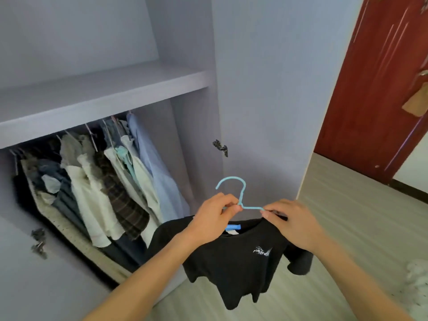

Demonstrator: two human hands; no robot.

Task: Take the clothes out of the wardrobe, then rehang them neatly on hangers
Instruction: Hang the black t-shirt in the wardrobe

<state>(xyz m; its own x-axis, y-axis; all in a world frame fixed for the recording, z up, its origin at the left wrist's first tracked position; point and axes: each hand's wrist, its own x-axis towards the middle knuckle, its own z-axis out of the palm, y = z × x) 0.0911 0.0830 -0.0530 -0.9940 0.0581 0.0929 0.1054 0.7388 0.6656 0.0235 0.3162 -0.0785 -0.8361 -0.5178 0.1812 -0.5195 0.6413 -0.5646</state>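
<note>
A black T-shirt (234, 265) with a small white chest print hangs on a light blue hanger (236, 184) in front of the open wardrobe. My left hand (215, 216) pinches the hanger at the base of its hook. My right hand (294, 223) pinches the hanger's right arm and the shirt's shoulder. The hanger's left arm is hidden under my left hand and the shirt. Inside the wardrobe (104, 98), several shirts (111, 181) in white, plaid, grey and pale blue hang on a rail under the shelf.
The wardrobe's open door (266, 89) stands just behind the hanger, with a hinge (220, 147) on it. A dark red room door (379, 89) is at the right. A white fabric pile (418, 281) lies at the lower right on the pale wood floor (361, 228).
</note>
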